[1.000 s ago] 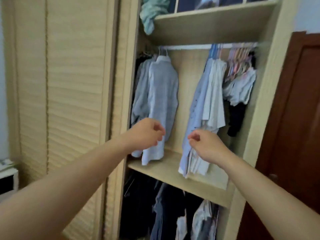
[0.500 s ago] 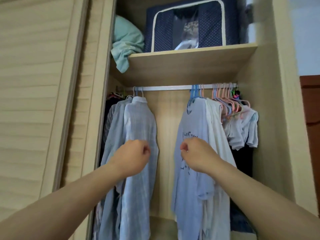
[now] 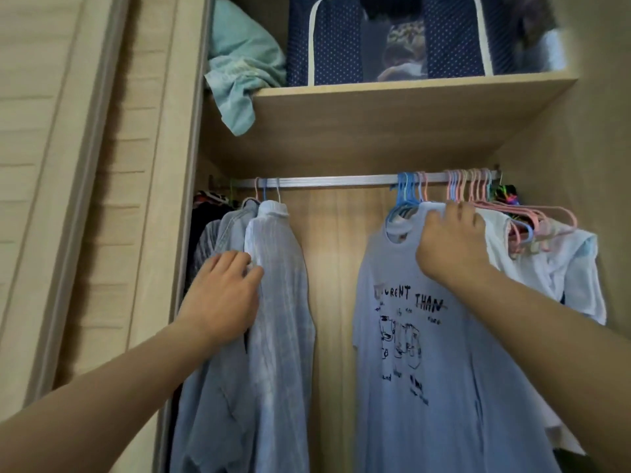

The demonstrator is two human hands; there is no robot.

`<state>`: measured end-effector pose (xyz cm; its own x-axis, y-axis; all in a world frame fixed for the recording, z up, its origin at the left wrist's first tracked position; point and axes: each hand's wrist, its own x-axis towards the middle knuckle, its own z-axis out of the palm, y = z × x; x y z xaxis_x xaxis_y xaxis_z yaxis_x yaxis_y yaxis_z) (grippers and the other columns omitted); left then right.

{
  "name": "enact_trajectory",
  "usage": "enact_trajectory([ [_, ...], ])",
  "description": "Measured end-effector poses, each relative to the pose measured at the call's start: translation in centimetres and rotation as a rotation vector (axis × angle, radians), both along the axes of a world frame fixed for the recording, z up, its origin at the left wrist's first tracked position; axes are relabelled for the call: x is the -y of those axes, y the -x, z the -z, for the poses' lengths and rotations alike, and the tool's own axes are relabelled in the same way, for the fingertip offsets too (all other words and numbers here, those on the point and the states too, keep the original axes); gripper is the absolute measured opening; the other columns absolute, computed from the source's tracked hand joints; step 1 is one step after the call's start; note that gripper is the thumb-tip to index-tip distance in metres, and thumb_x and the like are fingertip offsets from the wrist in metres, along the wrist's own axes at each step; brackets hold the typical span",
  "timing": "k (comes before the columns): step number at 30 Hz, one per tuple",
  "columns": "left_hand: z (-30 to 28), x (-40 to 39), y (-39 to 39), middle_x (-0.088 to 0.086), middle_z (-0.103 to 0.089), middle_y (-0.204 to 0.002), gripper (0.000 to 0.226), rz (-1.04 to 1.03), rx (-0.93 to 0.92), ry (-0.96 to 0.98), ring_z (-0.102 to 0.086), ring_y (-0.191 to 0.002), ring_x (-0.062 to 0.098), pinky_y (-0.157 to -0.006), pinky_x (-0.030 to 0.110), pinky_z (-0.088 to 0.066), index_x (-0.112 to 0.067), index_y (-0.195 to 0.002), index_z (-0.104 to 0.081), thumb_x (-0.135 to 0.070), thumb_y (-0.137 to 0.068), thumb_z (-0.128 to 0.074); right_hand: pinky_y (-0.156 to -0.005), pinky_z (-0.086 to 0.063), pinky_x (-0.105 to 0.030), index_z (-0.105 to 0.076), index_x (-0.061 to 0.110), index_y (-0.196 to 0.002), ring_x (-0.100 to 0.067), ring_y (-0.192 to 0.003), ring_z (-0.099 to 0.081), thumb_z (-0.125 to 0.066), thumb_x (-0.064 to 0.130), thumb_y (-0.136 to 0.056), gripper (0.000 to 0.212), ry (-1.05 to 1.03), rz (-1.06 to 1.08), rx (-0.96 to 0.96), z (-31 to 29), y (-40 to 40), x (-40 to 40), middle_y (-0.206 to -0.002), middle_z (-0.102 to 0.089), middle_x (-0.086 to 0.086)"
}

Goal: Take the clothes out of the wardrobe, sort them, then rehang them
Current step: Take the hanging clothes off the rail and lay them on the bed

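Pale-blue printed cotton T-shirt (image 3: 409, 336) still hangs on the metal rail (image 3: 334, 181), right hand (image 3: 450, 244) now gripping its shoulder, left hand (image 3: 222, 295) flat, fingers relaxed, on grey-blue striped shirt (image 3: 283, 302); removal starting.

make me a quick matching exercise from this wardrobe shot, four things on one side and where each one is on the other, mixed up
Things:
1. printed t-shirt
2. storage bag
3. striped shirt
4. empty pink hangers

Places:
A. on the top shelf
B. far right of the rail
C. under the right hand
D. beside the left hand

Pairs: 1-C, 2-A, 3-D, 4-B
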<state>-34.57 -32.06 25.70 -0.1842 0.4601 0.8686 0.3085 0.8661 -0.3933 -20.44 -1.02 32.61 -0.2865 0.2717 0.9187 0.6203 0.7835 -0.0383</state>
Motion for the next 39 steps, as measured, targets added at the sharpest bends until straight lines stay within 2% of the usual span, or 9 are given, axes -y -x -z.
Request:
enact_trajectory([
  [7,-1.0,1.9,3.0,0.021,-0.052,-0.136,0.044,-0.026,-0.139,-0.074,-0.041,-0.136,0.043,-0.119,0.06,-0.018,-0.009,-0.121,-0.063,-0.036,-0.092,-0.045,-0.089,-0.037,-0.04,-0.058,0.0,-0.114,-0.035,-0.11,-0.045,-0.054,0.016,-0.084,0.034,-0.054,0.176,-0.022,-1.9,3.1,-0.7,-0.118,-0.05,-0.019],
  [11,-0.9,1.8,3.1,0.021,-0.049,-0.142,0.041,0.044,-0.169,-0.179,-0.035,-0.141,0.043,-0.119,0.065,-0.013,-0.011,-0.119,-0.065,-0.035,-0.091,-0.047,-0.076,-0.045,-0.039,-0.058,0.001,-0.097,-0.041,-0.102,-0.06,-0.053,0.003,-0.089,0.009,0.056,-0.185,-0.002,-4.4,4.4,0.8,-0.113,-0.059,-0.026],
  [15,-1.0,1.8,3.4,0.023,-0.042,-0.148,0.042,0.025,-0.163,-0.215,-0.028,-0.143,0.047,-0.115,0.07,-0.012,-0.012,-0.117,-0.065,-0.036,-0.086,-0.05,-0.081,-0.044,-0.037,-0.062,-0.005,-0.102,-0.043,-0.11,-0.058,-0.047,0.008,-0.094,0.021,0.277,-0.481,-0.073,-6.4,6.3,2.1,-0.117,-0.061,-0.03],
  [19,-2.3,2.6,4.0,0.025,-0.04,-0.15,0.038,-0.023,-0.177,-0.296,-0.027,-0.144,0.048,-0.11,0.071,-0.021,-0.005,-0.103,-0.066,-0.031,-0.077,-0.053,-0.077,-0.048,-0.035,-0.066,0.0,-0.094,-0.04,-0.096,-0.06,-0.046,0.008,-0.088,0.023,0.314,-0.64,-0.1,-6.5,7.6,3.5,-0.104,-0.064,-0.025],
  [23,-2.2,2.8,4.9,0.026,-0.036,-0.154,0.043,-0.089,-0.174,-0.253,-0.02,-0.147,0.048,-0.108,0.073,-0.021,-0.003,-0.106,-0.065,-0.032,-0.076,-0.054,-0.055,-0.045,-0.028,-0.056,0.008,-0.091,-0.025,-0.071,-0.058,-0.055,0.015,-0.094,0.007,0.735,-0.892,-0.035,-7.6,8.6,4.8,-0.083,-0.058,-0.011],
  [27,-1.9,2.8,5.3,0.027,-0.04,-0.15,0.041,-0.108,-0.192,-0.245,-0.022,-0.147,0.048,-0.108,0.073,-0.022,-0.002,-0.105,-0.064,-0.029,-0.075,-0.058,-0.058,-0.043,-0.026,-0.046,0.014,-0.072,-0.014,-0.057,-0.046,-0.053,0.015,-0.096,0.025,1.179,-1.059,0.016,-9.8,10.9,4.3,-0.065,-0.042,0.0],
  [34,-2.0,3.1,5.4,0.027,-0.048,-0.139,0.039,-0.118,-0.174,-0.268,-0.023,-0.148,0.047,-0.109,0.072,-0.023,-0.001,-0.103,-0.065,-0.028,-0.075,-0.057,-0.08,-0.049,-0.029,-0.05,0.005,-0.086,-0.018,-0.063,-0.043,-0.047,0.002,-0.097,0.012,1.117,-0.973,-0.027,-10.6,15.8,3.7,-0.076,-0.043,-0.01],
  [36,-1.9,3.0,5.5,0.027,-0.049,-0.138,0.04,-0.128,-0.18,-0.271,-0.023,-0.148,0.046,-0.11,0.072,-0.022,-0.001,-0.103,-0.065,-0.028,-0.075,-0.055,-0.069,-0.049,-0.034,-0.053,0.003,-0.1,-0.023,-0.068,-0.047,-0.046,-0.004,-0.093,0.011,1.104,-1.09,-0.123,-11.0,16.3,3.2,-0.085,-0.048,-0.014],
  [39,-2.0,3.1,5.6,0.026,-0.05,-0.135,0.039,-0.137,-0.186,-0.271,-0.023,-0.148,0.046,-0.111,0.071,-0.022,-0.001,-0.102,-0.065,-0.027,-0.074,-0.055,-0.067,-0.048,-0.036,-0.055,0.003,-0.091,-0.027,-0.069,-0.053,-0.051,-0.007,-0.084,0.013,1.043,-1.3,-0.25,-12.1,15.7,3.2,-0.08,-0.051,-0.015],
])
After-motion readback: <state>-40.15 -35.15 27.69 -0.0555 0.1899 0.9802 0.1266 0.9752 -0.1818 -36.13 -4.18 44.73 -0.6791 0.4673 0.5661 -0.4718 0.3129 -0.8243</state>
